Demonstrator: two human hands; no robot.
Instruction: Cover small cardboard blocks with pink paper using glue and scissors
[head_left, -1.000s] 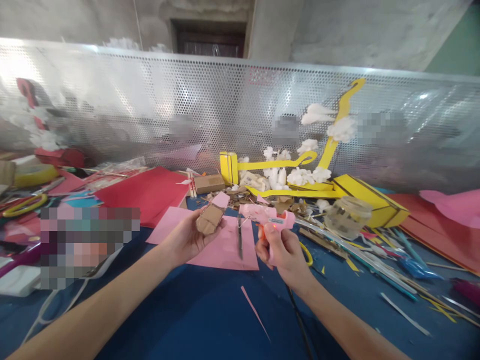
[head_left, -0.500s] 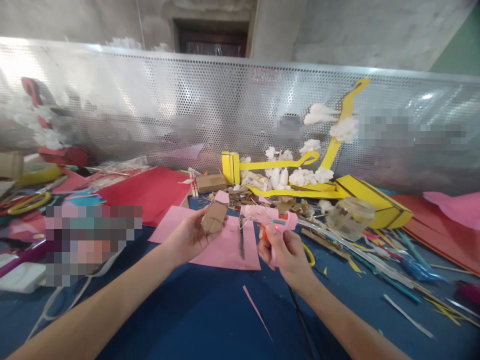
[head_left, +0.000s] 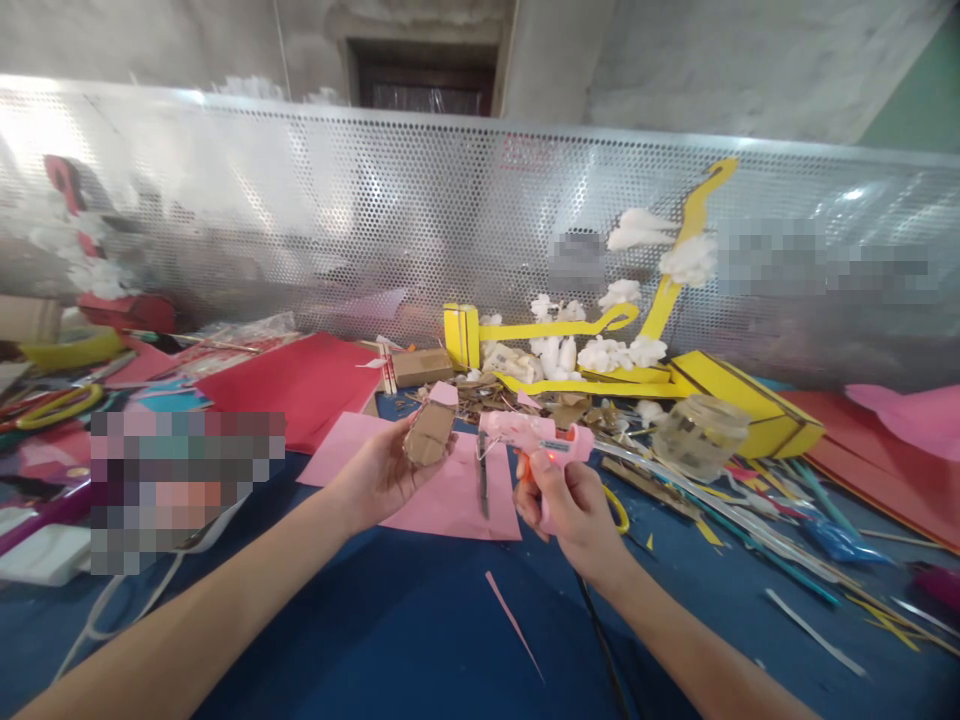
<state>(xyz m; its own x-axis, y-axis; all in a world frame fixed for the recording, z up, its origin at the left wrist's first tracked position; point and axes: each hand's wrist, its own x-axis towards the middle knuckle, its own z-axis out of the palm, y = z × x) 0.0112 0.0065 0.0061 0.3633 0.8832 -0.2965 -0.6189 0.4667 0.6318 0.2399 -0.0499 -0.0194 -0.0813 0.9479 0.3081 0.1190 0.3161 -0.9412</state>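
My left hand (head_left: pixel 381 472) grips a small brown cardboard box (head_left: pixel 430 432) with a pink paper flap at its top end. In my right hand (head_left: pixel 564 500) is a pink glue gun (head_left: pixel 525 432), its nozzle pointing left toward the box, a short gap away. A finger is at its orange trigger, and a small red light glows on its body. A long clear glue stick (head_left: pixel 660 462) sticks out of its back. Below both hands lies a sheet of pink paper (head_left: pixel 420 510), with a dark, thin strip-like tool (head_left: pixel 483 485) over it.
Yellow paper constructions with white cotton (head_left: pixel 600 352) stand at the back before a perforated metal panel (head_left: pixel 450 220). A clear jar (head_left: pixel 701 437) and loose strips lie at the right. Red paper (head_left: pixel 300 385), yellow-handled scissors (head_left: pixel 60 408) and a white power strip (head_left: pixel 49 555) are at the left.
The glue gun has shifted very slightly to the left. The left hand and the cardboard box have barely moved.
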